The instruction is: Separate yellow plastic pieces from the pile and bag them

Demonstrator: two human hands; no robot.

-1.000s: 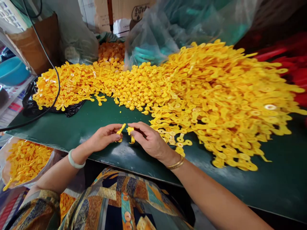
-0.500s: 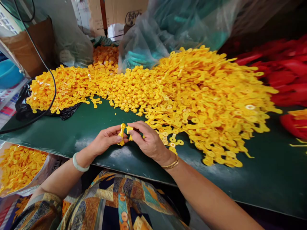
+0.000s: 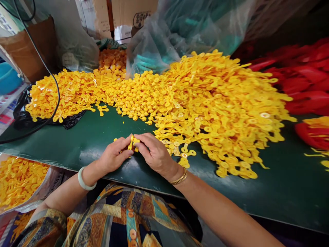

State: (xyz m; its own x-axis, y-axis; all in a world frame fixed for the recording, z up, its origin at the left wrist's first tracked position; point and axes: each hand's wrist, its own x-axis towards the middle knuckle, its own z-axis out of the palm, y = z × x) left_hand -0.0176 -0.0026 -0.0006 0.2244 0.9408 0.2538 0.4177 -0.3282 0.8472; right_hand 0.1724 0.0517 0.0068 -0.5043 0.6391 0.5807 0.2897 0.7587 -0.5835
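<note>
My left hand (image 3: 113, 156), with a pale bangle at the wrist, pinches a yellow plastic piece (image 3: 130, 144) over the front part of the green table (image 3: 102, 128). From the right, my right hand (image 3: 157, 154), wearing a gold bracelet, grips a second small yellow piece (image 3: 136, 140). The two pieces meet between my fingertips; fingers hide part of both. A large heap of yellow plastic pieces (image 3: 221, 103) lies beyond and to the right of my hands, with smaller yellow parts (image 3: 138, 92) in its middle.
A black cable (image 3: 57, 89) crosses the table at the left. Clear plastic bags (image 3: 164, 37) stand behind the heap. Red parts (image 3: 308, 79) lie at the far right. At the lower left, a white sack (image 3: 50, 175) holds yellow pieces. Cardboard boxes (image 3: 125, 13) are at the back.
The two yellow pieces have come together between my hands. The left piece has turned, and my left fingers have shifted around it. The view has moved slightly.
</note>
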